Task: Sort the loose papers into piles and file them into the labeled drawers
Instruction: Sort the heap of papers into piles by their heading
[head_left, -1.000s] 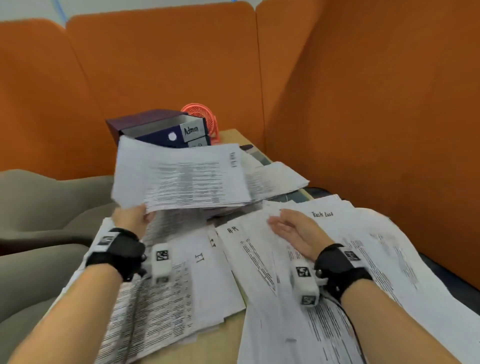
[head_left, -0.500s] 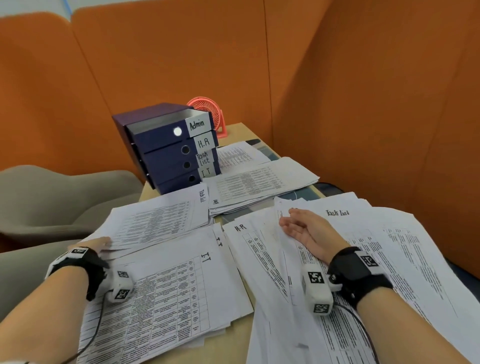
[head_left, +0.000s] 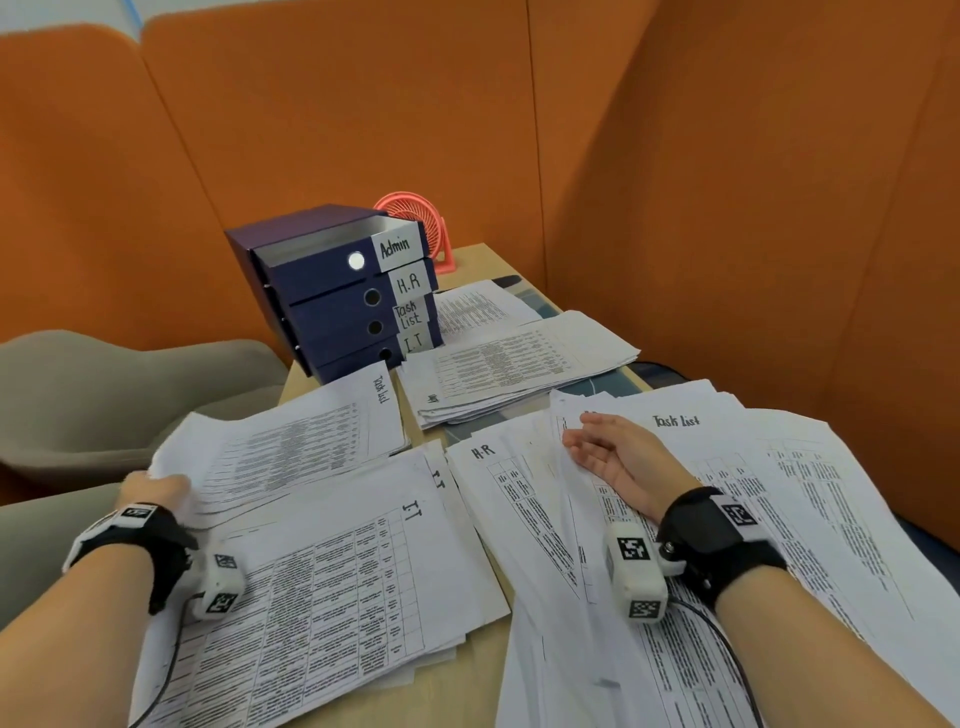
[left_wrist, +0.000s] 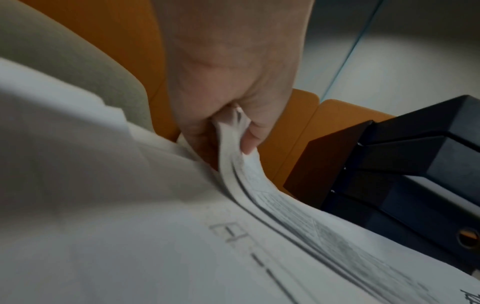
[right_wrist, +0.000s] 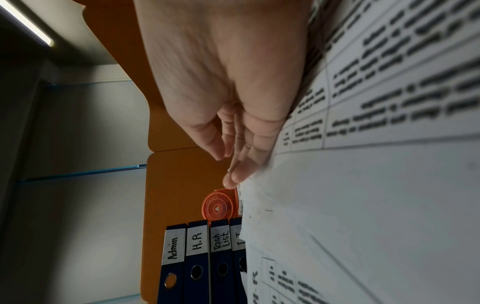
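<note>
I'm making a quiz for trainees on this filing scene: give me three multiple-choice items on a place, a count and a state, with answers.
1. Where does the pink desk fan stand?
A. behind the drawer unit
B. on the I.T pile
C. under the right hand

2. How many labelled drawers does the drawer unit have?
A. two
B. four
C. six

3. What is the left hand doing?
A. lying flat on the table
B. pulling a drawer
C. pinching the edge of a sheaf of papers

Answers:
1 A: the pink desk fan shows past the drawer unit, at the table's far end.
2 B: the labels read Admin, H.R, Task List and I.T.
3 C: the left hand has thumb and fingers closed on the sheaf of papers; the right hand rests open on the spread sheets.
</note>
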